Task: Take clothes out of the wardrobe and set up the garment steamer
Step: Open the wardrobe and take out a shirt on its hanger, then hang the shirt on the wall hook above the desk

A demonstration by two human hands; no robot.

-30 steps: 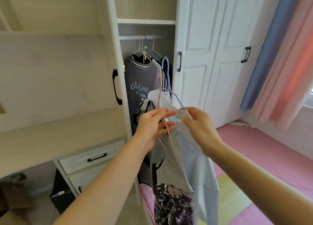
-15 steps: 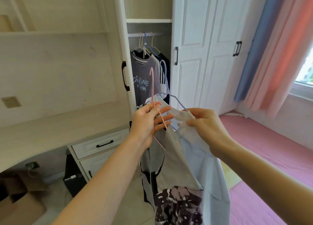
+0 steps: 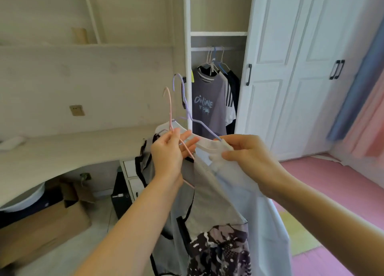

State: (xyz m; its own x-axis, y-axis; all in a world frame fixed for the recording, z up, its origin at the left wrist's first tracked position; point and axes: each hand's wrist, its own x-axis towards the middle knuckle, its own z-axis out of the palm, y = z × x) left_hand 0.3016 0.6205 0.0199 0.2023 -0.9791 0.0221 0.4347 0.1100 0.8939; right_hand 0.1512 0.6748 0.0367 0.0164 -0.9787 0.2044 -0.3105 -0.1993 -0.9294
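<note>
Left hand: the left hand [image 3: 168, 155] grips the pink hanger [image 3: 170, 117] at its neck, thumb in front, fingers [image 3: 188, 145] partly spread behind the wire.
Right hand: the right hand [image 3: 252, 161] pinches the shoulder of the pale blue shirt [image 3: 245, 184] between thumb and curled fingers, right where the lilac hanger [image 3: 187, 107] runs into the fabric.
Held clothes: both hangers stand hook-up between the hands; the pale blue shirt hangs down on the right, a grey garment with black trim [image 3: 197, 192] hangs beside it on the left, and a dark patterned piece [image 3: 220, 253] shows at the bottom.
Floor, left: a cardboard box [image 3: 43, 225] sits under the pale desk surface [image 3: 62, 153], with a black case [image 3: 121, 194] next to the white drawers [image 3: 129, 169].
Floor, right: pink mats [image 3: 332, 184] and a yellow-green one [image 3: 297, 234].
Wardrobe: the wardrobe [image 3: 218, 34] stands open beyond the hands; a grey printed T-shirt [image 3: 209, 107] and darker clothes hang from its rail [image 3: 216, 48].
Far right: shut white doors [image 3: 301, 67] with black handles, then blue and pink curtains [image 3: 365, 84].
</note>
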